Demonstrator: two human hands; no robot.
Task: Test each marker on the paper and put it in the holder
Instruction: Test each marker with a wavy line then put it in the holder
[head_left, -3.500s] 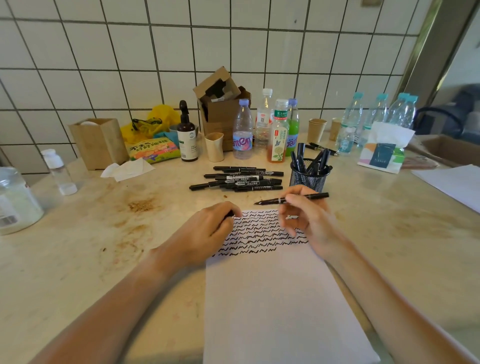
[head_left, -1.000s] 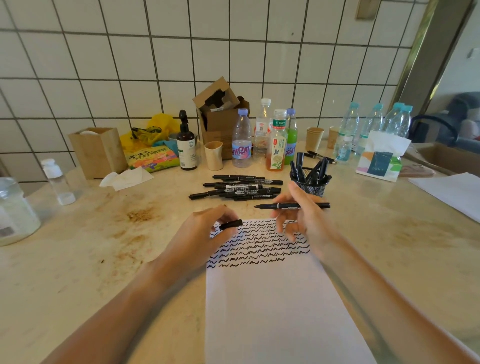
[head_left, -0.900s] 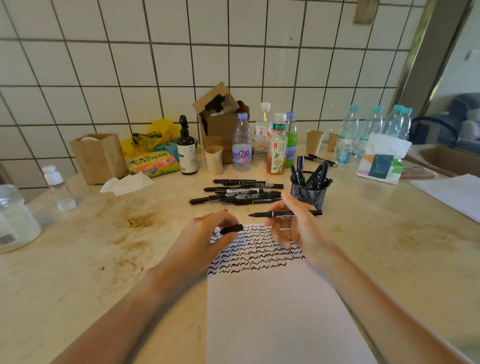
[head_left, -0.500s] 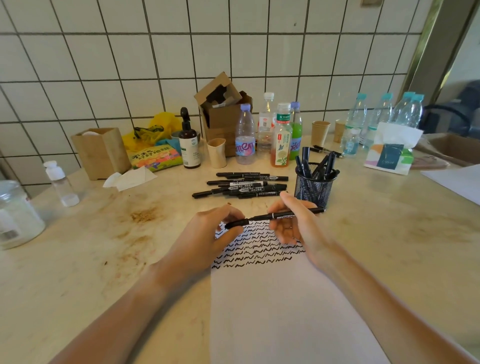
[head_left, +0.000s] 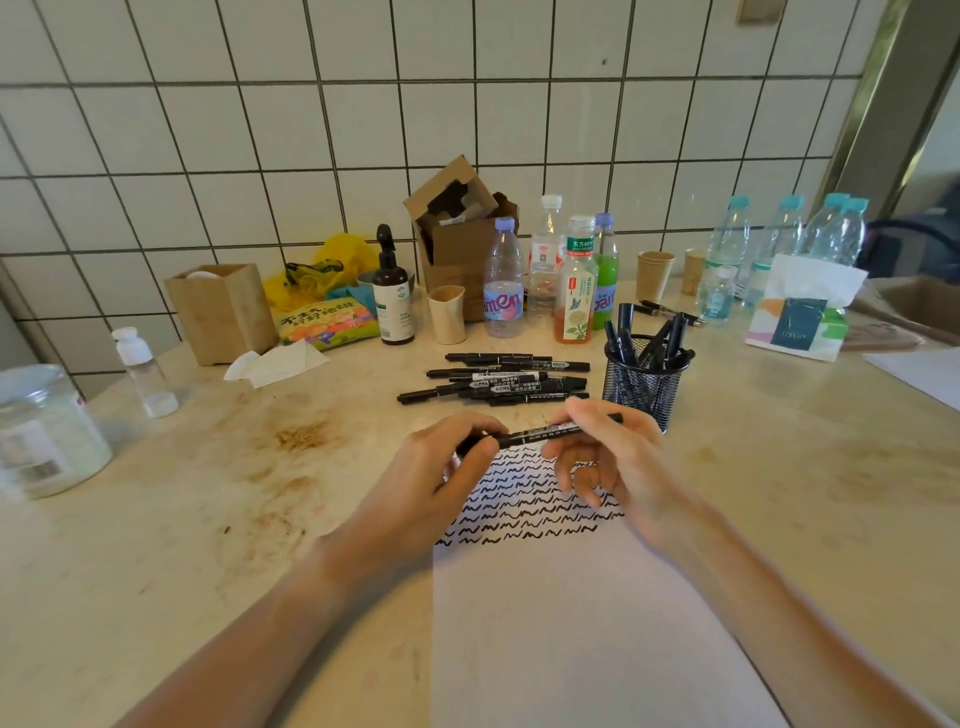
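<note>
Black squiggles fill the paper (head_left: 571, 623) top; several markers stand in the holder (head_left: 644, 387), a pile (head_left: 493, 376) waits; left hand (head_left: 436, 483) and right hand (head_left: 618, 467) grasp one marker (head_left: 540, 434)

Black slim plastic marker (head_left: 545, 434), white print on barrel. White paper sheet (head_left: 571, 623), rows of black squiggles. Black wire-mesh cylindrical holder (head_left: 644, 387). Beige mottled stone counter (head_left: 182, 519), brown stains. White square-tiled wall (head_left: 208, 130), dark grout grid.
</note>
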